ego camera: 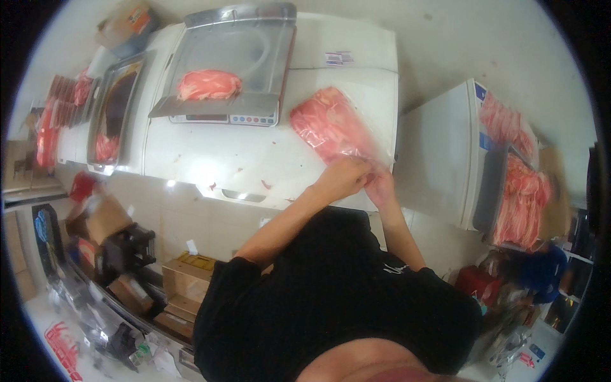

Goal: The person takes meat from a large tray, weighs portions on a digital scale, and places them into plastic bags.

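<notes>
A clear plastic bag of sliced raw meat [327,122] lies flat on the white chest freezer lid [215,153] before me. My left hand [346,174] and my right hand [380,185] meet at the bag's near end, both gripping the gathered plastic there. Their fingertips partly hide that end of the bag. Left of the bag stands a digital scale [255,118] with a large metal tray [229,50] on top. A loose portion of sliced raw meat [209,85] rests on this tray, apart from my hands.
Two small printed packets [339,58] lie at the lid's far side. On the left sits a long metal pan [125,90] with dark residue and meat. At right, another white freezer [437,153] bears trays of sliced meat [520,200]. Cardboard boxes [186,281] stand on the floor behind me.
</notes>
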Motion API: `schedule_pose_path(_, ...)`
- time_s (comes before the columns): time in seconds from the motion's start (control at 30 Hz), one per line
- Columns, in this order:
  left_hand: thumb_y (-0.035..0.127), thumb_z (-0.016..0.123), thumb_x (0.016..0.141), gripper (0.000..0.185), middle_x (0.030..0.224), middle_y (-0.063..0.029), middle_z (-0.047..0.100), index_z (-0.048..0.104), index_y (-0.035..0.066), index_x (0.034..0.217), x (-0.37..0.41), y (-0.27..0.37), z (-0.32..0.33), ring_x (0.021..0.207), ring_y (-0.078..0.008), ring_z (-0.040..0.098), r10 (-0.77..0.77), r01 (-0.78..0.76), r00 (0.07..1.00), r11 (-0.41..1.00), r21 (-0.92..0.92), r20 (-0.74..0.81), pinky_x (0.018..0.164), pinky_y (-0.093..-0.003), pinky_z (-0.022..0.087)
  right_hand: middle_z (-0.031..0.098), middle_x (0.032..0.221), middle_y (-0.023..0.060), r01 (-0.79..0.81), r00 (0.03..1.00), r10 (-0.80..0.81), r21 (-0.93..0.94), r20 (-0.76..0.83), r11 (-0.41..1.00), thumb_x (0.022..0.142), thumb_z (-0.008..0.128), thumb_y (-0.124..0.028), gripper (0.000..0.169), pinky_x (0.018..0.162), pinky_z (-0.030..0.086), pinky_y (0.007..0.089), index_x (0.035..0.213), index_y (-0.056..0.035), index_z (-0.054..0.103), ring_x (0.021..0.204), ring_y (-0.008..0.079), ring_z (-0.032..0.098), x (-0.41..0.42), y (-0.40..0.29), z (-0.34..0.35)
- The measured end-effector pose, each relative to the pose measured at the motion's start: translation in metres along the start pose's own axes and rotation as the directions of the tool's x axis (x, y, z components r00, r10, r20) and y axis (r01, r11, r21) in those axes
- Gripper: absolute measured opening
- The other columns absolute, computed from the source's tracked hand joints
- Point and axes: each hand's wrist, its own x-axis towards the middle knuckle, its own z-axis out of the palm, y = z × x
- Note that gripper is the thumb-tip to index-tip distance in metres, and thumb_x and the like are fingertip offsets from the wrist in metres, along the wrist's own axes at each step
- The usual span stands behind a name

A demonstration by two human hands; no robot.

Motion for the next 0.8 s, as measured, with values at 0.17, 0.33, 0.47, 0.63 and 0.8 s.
schedule_pose_path(0.17,0.011,0.065,0.085,0.021,0.087,-0.0152,0.07,0.071,0.008,0.105,0.003,0.012,-0.003,0.083,-0.0374,0.068,-0.019,0.018,1.0,0.999,-0.047,-0.025,0.073,-0.0491,0.054,0.059,0.143,0.0124,-0.035,0.996,0.028,-0.091,-0.082,0.995,0.104,0.054,-0.02,0.045,0.103,0.052,0.0408,0.144,-0.0013,0.051,0.123,0.0254,0.062,0.006,-0.024,0.057)
schedule_pose_path(0.33,0.011,0.068,0.085,0.021,0.085,-0.0141,0.07,0.071,0.007,0.106,0.0,0.01,-0.008,0.078,-0.0349,0.067,0.01,-0.01,1.0,0.999,-0.049,-0.016,0.069,-0.0457,0.054,0.056,0.146,0.015,-0.016,0.999,0.013,-0.09,-0.035,0.996,0.102,0.056,-0.014,0.048,0.107,0.05,0.0413,0.147,0.0005,0.048,0.128,0.0277,0.059,0.019,-0.027,0.098)
schedule_pose_path(0.47,0.018,0.074,0.087,0.017,0.079,-0.0132,0.068,0.071,0.006,0.099,-0.023,0.009,-0.022,0.072,-0.0319,0.066,-0.032,0.028,0.998,0.997,-0.072,-0.052,0.065,-0.0423,0.053,0.057,0.144,0.0168,-0.013,0.998,0.004,0.16,0.058,0.987,0.1,0.058,-0.009,0.048,0.108,0.049,0.0405,0.146,0.0021,0.049,0.126,0.0284,0.06,0.02,-0.025,0.057)
schedule_pose_path(0.63,0.021,0.08,0.087,0.02,0.073,-0.0108,0.066,0.07,0.004,0.083,-0.097,-0.021,-0.048,0.063,-0.0231,0.064,-0.331,0.319,0.93,0.943,-0.096,-0.159,0.061,-0.0359,0.05,0.064,0.121,0.0148,0.195,0.913,-0.221,-0.111,-0.342,0.975,0.096,0.055,-0.001,0.037,0.091,0.054,0.0339,0.132,0.0021,0.057,0.104,0.0227,0.064,-0.032,-0.002,-0.032)
schedule_pose_path(0.8,0.016,0.078,0.089,0.021,0.067,-0.0068,0.061,0.067,0.002,0.077,-0.141,-0.033,-0.088,0.06,-0.0148,0.056,-0.535,0.467,0.752,0.844,-0.263,-0.385,0.057,-0.0309,0.045,0.059,0.087,0.0007,0.421,0.626,-0.705,-0.617,-0.333,0.665,0.093,0.051,0.001,0.017,0.07,0.047,0.0253,0.106,-0.0025,0.063,0.073,0.0115,0.054,-0.017,-0.032,0.031)
